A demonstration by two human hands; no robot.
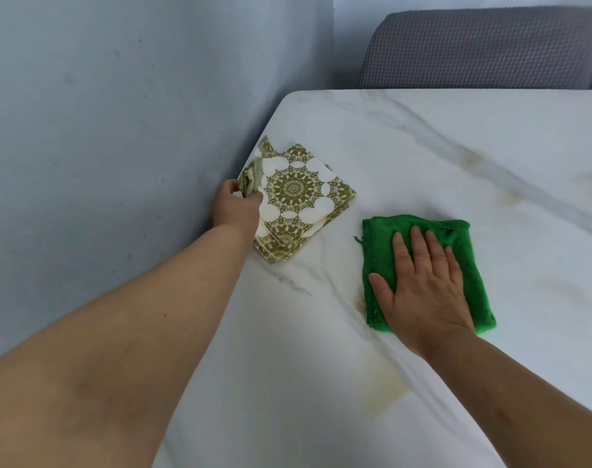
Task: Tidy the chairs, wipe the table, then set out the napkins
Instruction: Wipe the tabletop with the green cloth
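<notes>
- On the white marble-look table (422, 146), near its left edge by the wall, we see a stack of paper napkins (298, 204) printed with olive-green medallions, lying turned like a diamond.
- At the stack's left corner our left hand (235, 207) curls its fingers closed around the lifted edge of the top napkins, pinching them between thumb and fingers; that raised corner looks blurred.
- Just to the right of the napkins, apart from them, we see a folded green microfibre cloth (463, 244) lying flat on the tabletop.
- Our right hand (422, 285) presses palm-down on the cloth with its fingers spread and straight, gripping nothing, only resting flat on the fabric.
- Beside the cloth's near left corner we see a small brownish stain (359, 302) on the marble, and a paler yellowish patch (385, 393) lies nearer to us.
- Beyond the far edge of the table we see the grey textured back of a chair (476, 49).
- Along the left we see a pale blue-grey wall (119, 113), close against the table's side.
</notes>
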